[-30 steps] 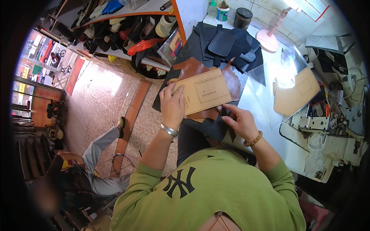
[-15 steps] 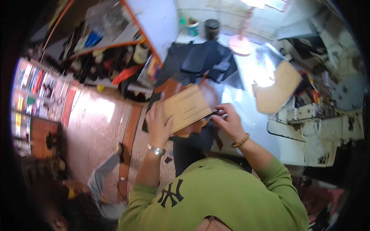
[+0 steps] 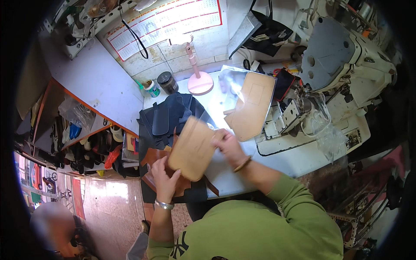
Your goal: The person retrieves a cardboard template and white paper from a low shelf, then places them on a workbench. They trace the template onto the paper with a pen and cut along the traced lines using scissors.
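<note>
A stiff tan card template (image 3: pixel 193 149), rectangular with rounded corners and faint lines, is held tilted above the worktable; it is slightly blurred. My left hand (image 3: pixel 165 181), with a silver bracelet at the wrist, grips its lower left edge, thumb on the face. On its right edge, my right hand (image 3: pixel 229 149) pinches the card between thumb and fingers. Brown leather pieces (image 3: pixel 151 157) lie below and left of the card. Behind them is dark material (image 3: pixel 184 104) with a rounded dark panel (image 3: pixel 160 120) on it.
Another tan template (image 3: pixel 260 97) lies right of a pink lamp base (image 3: pixel 200 83). A sewing machine (image 3: pixel 333 69) stands at right. Two jars, a dark one (image 3: pixel 167 82) and a green-white one (image 3: pixel 151 89), sit behind. Crowded shelves (image 3: pixel 86 147) are at left; a person (image 3: pixel 54 225) is lower left.
The template has turned more upright, and my right hand has moved from its lower right corner up along its right edge. The head view has swung right and up.
</note>
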{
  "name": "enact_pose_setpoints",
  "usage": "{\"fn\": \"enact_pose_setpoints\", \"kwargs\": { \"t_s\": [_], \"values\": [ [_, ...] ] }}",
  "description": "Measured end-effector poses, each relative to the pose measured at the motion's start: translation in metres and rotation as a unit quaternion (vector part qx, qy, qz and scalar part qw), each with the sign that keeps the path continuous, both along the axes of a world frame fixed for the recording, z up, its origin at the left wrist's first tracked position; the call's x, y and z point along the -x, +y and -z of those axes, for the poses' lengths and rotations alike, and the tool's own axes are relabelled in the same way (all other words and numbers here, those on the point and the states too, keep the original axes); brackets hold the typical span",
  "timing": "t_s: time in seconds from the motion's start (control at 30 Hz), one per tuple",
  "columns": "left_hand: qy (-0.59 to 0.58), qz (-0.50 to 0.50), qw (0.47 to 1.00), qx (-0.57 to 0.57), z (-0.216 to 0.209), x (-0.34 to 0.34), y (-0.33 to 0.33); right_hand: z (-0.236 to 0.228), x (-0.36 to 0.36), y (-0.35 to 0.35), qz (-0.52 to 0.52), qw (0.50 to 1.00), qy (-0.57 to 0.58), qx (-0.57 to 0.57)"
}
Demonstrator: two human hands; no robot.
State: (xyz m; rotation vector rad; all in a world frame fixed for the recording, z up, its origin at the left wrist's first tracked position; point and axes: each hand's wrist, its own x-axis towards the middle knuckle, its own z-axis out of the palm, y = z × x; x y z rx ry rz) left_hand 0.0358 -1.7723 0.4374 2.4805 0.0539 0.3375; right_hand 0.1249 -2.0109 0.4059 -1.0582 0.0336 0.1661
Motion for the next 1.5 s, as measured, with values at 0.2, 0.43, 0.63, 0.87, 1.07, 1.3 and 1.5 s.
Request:
{"fn": "enact_pose_setpoints", "kwargs": {
  "t_s": [0.2,0.43,0.63,0.87,1.07,1.3,1.5],
  "values": [
    [-0.043,0.170,0.985,0.004,0.004,-0.040,-0.080,-0.006,-0.054,-0.108,0.239,0.971,-0.020,0.008],
    [0.112,0.262,0.951,-0.119,0.050,-0.063,-0.148,0.059,-0.023,-0.111,0.352,0.847,-0.065,0.394],
    [0.056,0.249,0.963,-0.092,0.063,-0.055,-0.152,0.048,-0.044,-0.122,0.251,0.964,0.037,0.079],
    [-0.089,0.069,0.967,0.230,0.010,-0.036,-0.124,0.024,-0.030,-0.113,0.188,0.968,0.008,-0.163],
    [-0.054,0.050,0.835,0.545,-0.024,-0.033,-0.106,0.011,0.011,-0.080,0.076,0.966,0.055,-0.240],
    [-0.003,-0.014,0.920,0.391,-0.029,-0.054,0.004,0.034,0.068,-0.077,-0.057,0.978,0.164,-0.118],
    [-0.011,-0.077,0.993,0.091,0.004,-0.066,0.065,0.038,0.067,-0.105,-0.014,0.986,0.125,-0.109]
  ]
}}
